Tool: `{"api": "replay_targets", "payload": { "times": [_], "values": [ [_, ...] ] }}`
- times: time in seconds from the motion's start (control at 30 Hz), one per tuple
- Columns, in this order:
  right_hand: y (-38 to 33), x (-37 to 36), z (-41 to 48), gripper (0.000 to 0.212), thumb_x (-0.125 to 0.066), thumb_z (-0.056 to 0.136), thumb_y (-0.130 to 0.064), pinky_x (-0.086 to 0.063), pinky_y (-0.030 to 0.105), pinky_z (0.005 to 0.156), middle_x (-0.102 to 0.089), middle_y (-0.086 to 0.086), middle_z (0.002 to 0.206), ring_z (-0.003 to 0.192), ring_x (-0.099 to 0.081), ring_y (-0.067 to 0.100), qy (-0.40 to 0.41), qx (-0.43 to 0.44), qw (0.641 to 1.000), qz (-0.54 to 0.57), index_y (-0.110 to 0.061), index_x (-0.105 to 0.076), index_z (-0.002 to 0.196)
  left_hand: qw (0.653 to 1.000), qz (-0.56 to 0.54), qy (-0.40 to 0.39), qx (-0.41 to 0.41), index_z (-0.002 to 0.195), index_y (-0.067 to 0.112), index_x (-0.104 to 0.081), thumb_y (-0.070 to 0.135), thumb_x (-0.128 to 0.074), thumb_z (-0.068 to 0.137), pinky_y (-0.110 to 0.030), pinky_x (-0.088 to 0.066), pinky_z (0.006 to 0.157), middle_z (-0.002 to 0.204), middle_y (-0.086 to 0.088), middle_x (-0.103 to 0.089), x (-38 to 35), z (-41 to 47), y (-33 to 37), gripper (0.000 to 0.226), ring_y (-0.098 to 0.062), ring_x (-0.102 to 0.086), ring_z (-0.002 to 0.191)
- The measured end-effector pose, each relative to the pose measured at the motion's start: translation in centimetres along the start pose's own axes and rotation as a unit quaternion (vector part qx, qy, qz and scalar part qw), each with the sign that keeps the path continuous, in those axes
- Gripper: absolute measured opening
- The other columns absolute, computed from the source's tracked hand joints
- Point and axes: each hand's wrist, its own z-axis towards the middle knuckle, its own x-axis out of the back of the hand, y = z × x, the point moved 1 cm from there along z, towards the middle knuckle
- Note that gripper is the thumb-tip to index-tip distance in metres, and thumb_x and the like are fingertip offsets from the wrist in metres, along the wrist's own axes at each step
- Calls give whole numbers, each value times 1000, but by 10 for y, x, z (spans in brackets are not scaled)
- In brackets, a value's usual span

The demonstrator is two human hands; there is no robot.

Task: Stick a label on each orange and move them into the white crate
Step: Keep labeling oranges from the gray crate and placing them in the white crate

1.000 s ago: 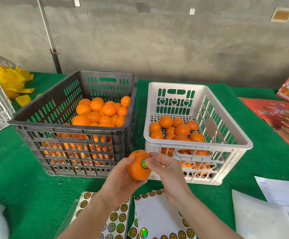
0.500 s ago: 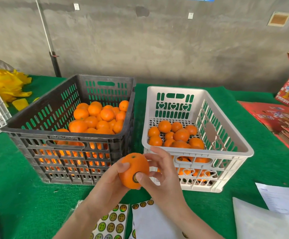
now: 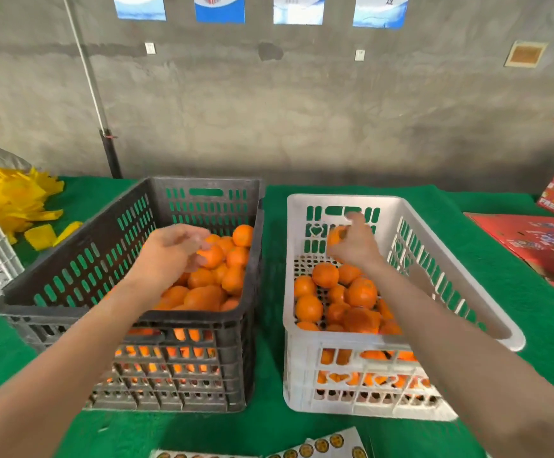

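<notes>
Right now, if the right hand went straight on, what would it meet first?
Probably the far wall of the white crate; the right hand, holding an orange, points there. Depth is unclear.

The left crate [image 3: 70, 285] is matt black plastic; the white crate [image 3: 398, 201] is smoother plastic with a faint sheen. The table wears green cloth [image 3: 269, 431] with a felt-like nap. The oranges [image 3: 325, 275] have dimpled, slightly glossy peel. The near label sheets [image 3: 328, 442] look like shiny paper. The far wall [image 3: 302, 127] is rough grey concrete.
</notes>
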Motion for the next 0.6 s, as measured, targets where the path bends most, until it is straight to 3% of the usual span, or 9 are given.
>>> {"api": "replay_targets", "payload": {
  "times": [0.07, 0.13, 0.2, 0.33, 0.4, 0.47, 0.53, 0.6],
  "values": [
    [47, -7, 25, 71, -64, 83, -11, -49, 42, 88, -45, 18, 128, 115, -49, 35, -39, -113, 982, -146, -8, -22, 140, 999, 27, 9, 17, 101, 7, -63, -1, -45, 97, -34, -49, 71, 89, -12, -64, 9, 14, -8, 21, -22, -59, 70],
    [88, -13, 37, 62, -55, 90, -14, -42, 46, 100, -36, 22, 141, 125, -41, 38, -51, -178, 961, -208, -6, -22, 142, 999, 50, 8, 21, 103, 7, -63, -1, -45, 97, -31, -49, 65, 85, -9, -64, 15, 29, -13, 21, -22, -59, 70],
    [110, -19, 44, 54, -48, 93, -14, -37, 51, 105, -33, 23, 144, 129, -37, 39, -73, -188, 958, -202, -5, -26, 141, 997, 79, 2, 21, 105, 7, -62, -2, -46, 96, -27, -47, 61, 84, -7, -64, 19, 45, -17, 21, -20, -59, 69],
    [112, -20, 47, 66, -56, 86, -11, -42, 57, 99, -40, 25, 139, 125, -42, 43, -112, -183, 934, -286, -3, -22, 143, 977, 192, -87, 29, 107, 11, -63, 2, -55, 92, -21, -47, 58, 96, -7, -65, 11, 72, -28, 19, -14, -61, 73],
    [105, -22, 42, 69, -51, 87, -9, -25, 64, 108, -30, 24, 148, 136, -28, 44, -130, -184, 908, -354, -6, -17, 147, 943, 287, -165, 26, 116, 10, -62, 6, -60, 90, -22, -50, 68, 107, -5, -64, 1, 83, -36, 26, -15, -62, 86],
    [87, -23, 36, 70, -53, 86, -13, -3, 68, 108, -14, 20, 155, 143, -7, 42, -111, -154, 879, -437, -15, -20, 147, 901, 377, -214, 11, 124, 10, -59, 14, -64, 88, -28, -51, 84, 120, -5, -62, -10, 90, -42, 36, -19, -60, 103],
    [65, -28, 33, 71, -60, 81, -18, -1, 67, 108, -13, 17, 154, 143, -4, 39, -60, -81, 889, -446, -22, -27, 143, 865, 437, -248, 15, 128, 12, -56, 22, -68, 86, -33, -50, 92, 123, -6, -61, -20, 94, -50, 45, -22, -58, 110],
    [43, -35, 29, 69, -63, 80, -24, -6, 62, 111, -18, 14, 151, 141, -10, 34, -29, 5, 909, -416, -22, -30, 141, 795, 526, -300, 41, 131, 14, -50, 32, -68, 86, -34, -48, 91, 123, -5, -59, -29, 92, -61, 52, -25, -56, 113]
  ]
}}
